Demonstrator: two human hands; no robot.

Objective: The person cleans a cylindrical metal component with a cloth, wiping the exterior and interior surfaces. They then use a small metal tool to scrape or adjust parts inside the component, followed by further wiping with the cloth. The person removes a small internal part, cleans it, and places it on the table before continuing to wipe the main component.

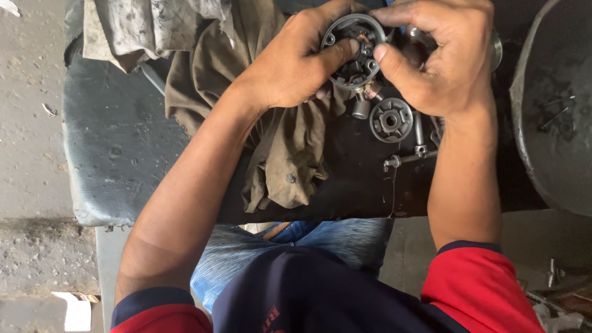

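Observation:
My left hand [290, 65] grips a round grey metal brush-holder housing [354, 52] from the left, thumb pressed across its middle. My right hand [441, 55] meets it from the right, thumb and forefinger pinching the housing's rim and inner parts. Both hands hold it above a dark padded seat [117, 135]. Just below the housing lie a round grey metal cap with holes [390, 120] and a small cylindrical bush [361, 108]. Long bolts [410, 159] lie beside the cap.
A dirty brown rag [283, 154] is spread over the seat under my left wrist, with another stained cloth [148, 24] at the back. A large grey metal pan [555, 105] stands at the right. Concrete floor [31, 123] lies to the left.

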